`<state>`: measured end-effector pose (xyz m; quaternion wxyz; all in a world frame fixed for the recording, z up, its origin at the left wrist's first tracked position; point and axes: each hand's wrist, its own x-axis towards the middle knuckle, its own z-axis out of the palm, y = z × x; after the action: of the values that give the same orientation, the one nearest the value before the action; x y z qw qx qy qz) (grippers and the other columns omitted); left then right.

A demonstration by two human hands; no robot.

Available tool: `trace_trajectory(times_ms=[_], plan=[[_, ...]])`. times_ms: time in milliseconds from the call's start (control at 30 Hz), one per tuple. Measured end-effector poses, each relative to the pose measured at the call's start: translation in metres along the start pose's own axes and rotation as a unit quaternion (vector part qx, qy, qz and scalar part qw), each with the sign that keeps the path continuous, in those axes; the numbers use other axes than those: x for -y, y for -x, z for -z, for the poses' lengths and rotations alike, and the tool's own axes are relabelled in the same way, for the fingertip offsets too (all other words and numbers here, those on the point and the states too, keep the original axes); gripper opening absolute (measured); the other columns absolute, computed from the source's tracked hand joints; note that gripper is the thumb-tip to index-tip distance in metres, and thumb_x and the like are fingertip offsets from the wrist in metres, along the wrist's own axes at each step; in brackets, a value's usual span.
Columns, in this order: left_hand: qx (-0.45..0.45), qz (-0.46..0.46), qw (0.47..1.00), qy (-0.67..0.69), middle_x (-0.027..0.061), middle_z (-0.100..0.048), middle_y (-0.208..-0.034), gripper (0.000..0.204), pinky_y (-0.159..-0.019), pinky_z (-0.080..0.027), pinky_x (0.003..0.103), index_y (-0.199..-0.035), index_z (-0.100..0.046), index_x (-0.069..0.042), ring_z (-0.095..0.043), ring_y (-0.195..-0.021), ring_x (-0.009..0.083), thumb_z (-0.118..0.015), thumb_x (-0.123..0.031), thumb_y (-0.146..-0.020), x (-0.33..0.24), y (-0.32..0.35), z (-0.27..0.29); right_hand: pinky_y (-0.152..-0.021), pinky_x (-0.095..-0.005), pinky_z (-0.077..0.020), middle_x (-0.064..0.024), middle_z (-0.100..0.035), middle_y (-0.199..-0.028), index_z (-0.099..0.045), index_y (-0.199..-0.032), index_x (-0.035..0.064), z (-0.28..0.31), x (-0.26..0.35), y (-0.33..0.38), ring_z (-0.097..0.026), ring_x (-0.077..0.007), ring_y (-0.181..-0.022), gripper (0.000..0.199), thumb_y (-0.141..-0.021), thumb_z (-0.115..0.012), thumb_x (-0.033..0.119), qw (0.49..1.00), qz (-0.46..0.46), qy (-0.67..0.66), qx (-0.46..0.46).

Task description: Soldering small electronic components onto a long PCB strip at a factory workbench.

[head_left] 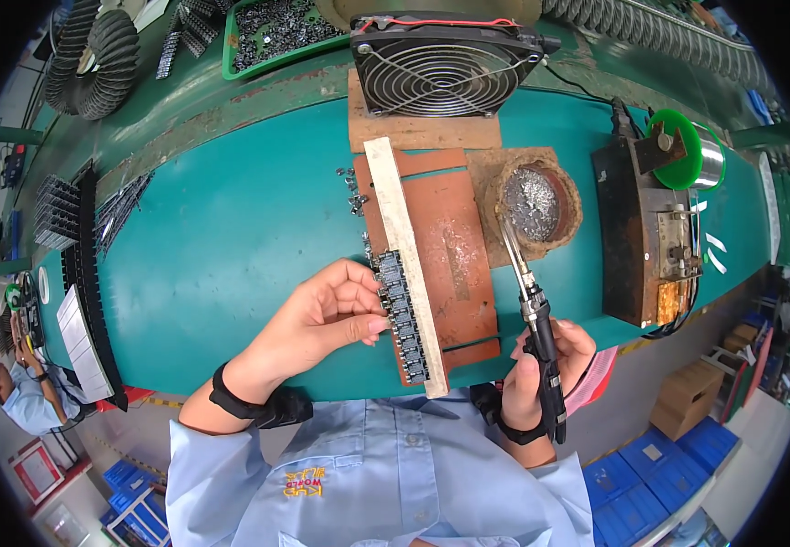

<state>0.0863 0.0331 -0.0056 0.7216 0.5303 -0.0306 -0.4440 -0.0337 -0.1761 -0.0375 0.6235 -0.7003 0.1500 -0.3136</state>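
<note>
My right hand (550,365) is wrapped round the black handle of a soldering iron (541,342). Its metal tip reaches up to the near left rim of a round brown pot (570,214) with silvery solder scraps inside. A row of small dark circuit boards (400,319) lies along the left side of a pale bar (404,237), on a reddish-brown board (454,264). At the left edge of that row, my left hand (336,310) has its fingers curled, with thumb and forefinger touching the boards. Several tiny metal parts (355,196) lie beyond it.
A black fan (445,68) stands behind the board. On the right are a dark metal unit (628,237) and a green solder wire spool (678,150). A green tray of small parts (231,46) sits far left; pin strips (121,210) lie left. Another person (30,392) sits further left.
</note>
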Motion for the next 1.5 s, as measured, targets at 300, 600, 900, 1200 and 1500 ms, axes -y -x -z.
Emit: trace_trajectory(times_ms=[300,600,900,1200,1500], plan=[[0.002,0.006,1.0,-0.001,0.0038,-0.056,-0.086,0.025,-0.068,-0.045,0.022,-0.102,-0.044,-0.003,-0.054,-0.079,0.0087,-0.057,0.003,-0.081,-0.0007,-0.0011,0.0,-0.053,-0.0214,-0.04,-0.0098,-0.05,-0.085,-0.039,-0.108,0.0028,0.0012,-0.0017,-0.0014,-0.05,-0.0128,-0.063,0.054,-0.073,-0.066,0.034,1.0,0.01,0.004,0.005],[-0.013,-0.002,1.0,-0.013,0.0032,-0.054,-0.087,0.03,-0.069,-0.045,0.023,-0.103,-0.043,-0.004,-0.053,-0.078,0.0091,-0.057,0.006,-0.078,-0.0024,-0.0015,-0.0023,-0.054,-0.0217,-0.0397,-0.0103,-0.051,-0.085,-0.039,-0.109,0.0027,0.0,0.0015,-0.0031,-0.049,-0.0127,-0.062,0.054,-0.074,-0.066,0.035,1.0,0.011,0.003,0.008],[-0.012,0.014,1.0,0.006,0.0039,-0.055,-0.087,0.03,-0.071,-0.044,0.022,-0.105,-0.042,-0.004,-0.054,-0.08,0.0095,-0.057,0.005,-0.08,-0.0013,-0.004,-0.0008,-0.055,-0.0221,-0.0399,-0.0121,-0.052,-0.086,-0.039,-0.11,0.0027,0.0022,-0.0013,-0.0022,-0.049,-0.0125,-0.062,0.053,-0.075,-0.065,0.033,1.0,0.023,0.004,0.016],[-0.007,0.029,1.0,0.007,0.0036,-0.053,-0.087,0.027,-0.069,-0.044,0.022,-0.105,-0.042,-0.004,-0.052,-0.078,0.0099,-0.055,0.003,-0.082,-0.0001,-0.0041,-0.001,-0.055,-0.0222,-0.0397,-0.0126,-0.052,-0.086,-0.038,-0.11,0.003,0.0033,-0.0023,-0.0019,-0.049,-0.0127,-0.061,0.052,-0.075,-0.064,0.032,0.999,0.026,0.01,0.018],[-0.005,0.031,0.999,0.009,0.0036,-0.053,-0.088,0.028,-0.07,-0.044,0.023,-0.106,-0.041,-0.005,-0.052,-0.079,0.0101,-0.054,0.002,-0.083,0.0,-0.0052,-0.0007,-0.055,-0.0223,-0.0396,-0.0134,-0.052,-0.088,-0.038,-0.11,0.0031,0.0031,-0.0014,-0.0024,-0.048,-0.0126,-0.061,0.052,-0.075,-0.064,0.031,0.999,0.022,0.001,0.027]])
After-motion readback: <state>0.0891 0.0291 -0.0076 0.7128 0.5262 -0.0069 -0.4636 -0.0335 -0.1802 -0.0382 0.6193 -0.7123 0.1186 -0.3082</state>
